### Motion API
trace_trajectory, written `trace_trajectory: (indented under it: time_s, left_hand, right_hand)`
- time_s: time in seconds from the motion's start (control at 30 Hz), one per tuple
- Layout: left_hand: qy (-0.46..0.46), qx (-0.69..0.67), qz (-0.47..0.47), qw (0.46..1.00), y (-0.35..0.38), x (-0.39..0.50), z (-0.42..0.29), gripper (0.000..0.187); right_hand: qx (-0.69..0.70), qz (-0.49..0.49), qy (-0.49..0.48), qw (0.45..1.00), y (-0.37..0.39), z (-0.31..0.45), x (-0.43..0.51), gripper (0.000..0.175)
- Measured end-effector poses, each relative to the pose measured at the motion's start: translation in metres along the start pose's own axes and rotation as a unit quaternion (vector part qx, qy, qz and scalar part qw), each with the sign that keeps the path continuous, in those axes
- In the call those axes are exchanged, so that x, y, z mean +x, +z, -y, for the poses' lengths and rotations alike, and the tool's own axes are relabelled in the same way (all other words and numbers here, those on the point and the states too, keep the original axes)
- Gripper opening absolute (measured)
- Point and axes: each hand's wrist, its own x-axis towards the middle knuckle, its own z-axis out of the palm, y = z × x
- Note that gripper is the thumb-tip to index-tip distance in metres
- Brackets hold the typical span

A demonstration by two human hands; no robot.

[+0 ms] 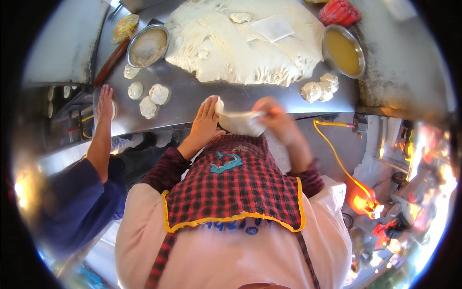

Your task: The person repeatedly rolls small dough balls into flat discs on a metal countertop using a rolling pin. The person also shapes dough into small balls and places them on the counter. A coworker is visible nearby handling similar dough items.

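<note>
A strip of dough [240, 122] stretches between my hands at the near edge of the steel worktop. My left hand [206, 121] lies with its fingers together over the left end of the strip, pressing it at the table edge. My right hand [271, 115], blurred, grips the other end and holds it out to the right, so the dough sags between. Beyond them spreads a large mass of soft dough [231, 47] with a flat white scraper [273, 27] on top. Small dough balls [158, 94] sit at the left, and more dough pieces [319, 88] are at the right.
A co-worker's hand [105, 101] rests on a dough piece at the far left, beside a wooden rolling pin [112, 62]. Metal bowls hold a pale brown paste [148, 47] and a yellow liquid [342, 51]. A yellow hose [334, 150] runs to an orange gas cylinder [361, 197] at lower right.
</note>
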Motion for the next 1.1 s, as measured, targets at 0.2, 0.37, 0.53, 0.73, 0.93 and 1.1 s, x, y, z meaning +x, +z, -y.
trace_trajectory:
  time_s: [0.2,0.37,0.53,0.73,0.93,1.1]
  left_hand:
    - [-0.016,0.018,-0.020,1.000,-0.014,0.003,-0.015,0.098]
    - [-0.020,0.082,0.062,0.995,-0.010,-0.009,0.002,0.090]
    - [-0.018,0.034,0.015,0.999,-0.022,-0.003,-0.001,0.071]
    - [-0.159,-0.115,-0.245,0.950,-0.079,0.035,0.120,0.015]
    - [-0.312,0.104,-0.178,0.927,-0.132,0.098,0.240,0.023]
    - [-0.337,0.122,-0.129,0.925,-0.109,0.118,0.264,0.026]
  right_hand:
    - [-0.144,-0.341,0.076,0.926,-0.063,-0.052,-0.031,0.051]
    - [-0.392,-0.060,0.027,0.918,-0.077,-0.079,-0.015,0.061]
    - [-0.645,-0.268,0.015,0.715,-0.234,0.006,0.054,0.051]
    - [-0.633,-0.297,0.011,0.715,-0.288,-0.009,0.065,0.048]
    - [-0.549,-0.362,0.001,0.753,-0.242,0.005,0.054,0.037]
    - [-0.341,-0.171,0.111,0.918,-0.044,-0.083,-0.007,0.041]
